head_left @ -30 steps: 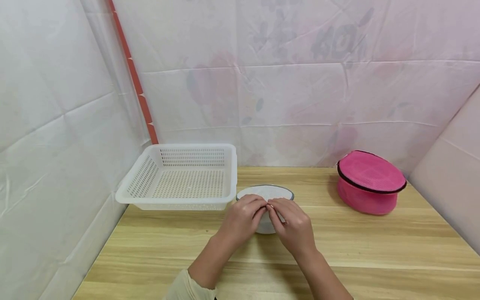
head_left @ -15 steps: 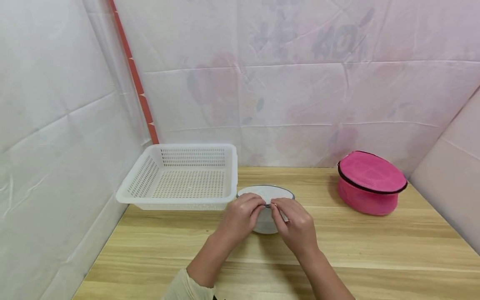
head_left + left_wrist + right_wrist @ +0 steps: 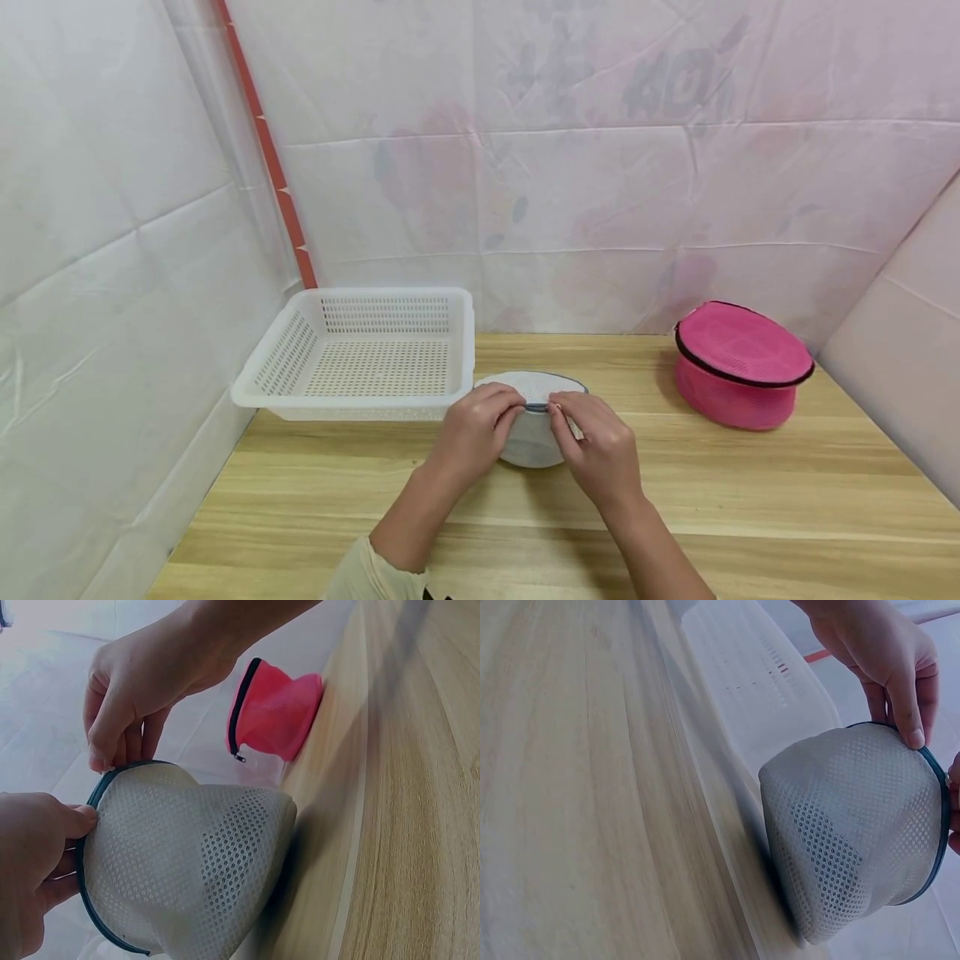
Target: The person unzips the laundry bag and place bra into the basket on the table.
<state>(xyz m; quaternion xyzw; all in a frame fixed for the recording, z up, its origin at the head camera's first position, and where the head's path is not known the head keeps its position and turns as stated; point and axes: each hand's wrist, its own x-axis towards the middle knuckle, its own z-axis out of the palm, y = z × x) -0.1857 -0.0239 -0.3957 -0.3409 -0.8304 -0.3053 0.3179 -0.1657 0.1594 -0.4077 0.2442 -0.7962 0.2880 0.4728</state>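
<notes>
A round white mesh laundry bag [image 3: 531, 442] with a blue-grey zip round its top stands on the table in front of me. My left hand [image 3: 472, 427] pinches the zip's near edge between thumb and fingers. A little to the right, my right hand [image 3: 600, 442] also pinches this edge, and a short stretch of zip [image 3: 536, 407] shows between the hands. In the left wrist view the mesh wall [image 3: 172, 855] sags below the zipped rim. Whether a zip pull is under the right fingertips cannot be seen.
Left of the bag sits a white perforated plastic basket [image 3: 356, 406], very near it. A pink mesh laundry bag [image 3: 738, 404] with a black zip stands at the back right. The wooden table [image 3: 750, 500] meets sheet-covered walls [image 3: 585, 192] at the back and sides.
My hands, fingertips together a second ago, have drawn apart along the rim, left hand leftward and right hand rightward. More of the zip shows between them. The basket and pink bag have not moved.
</notes>
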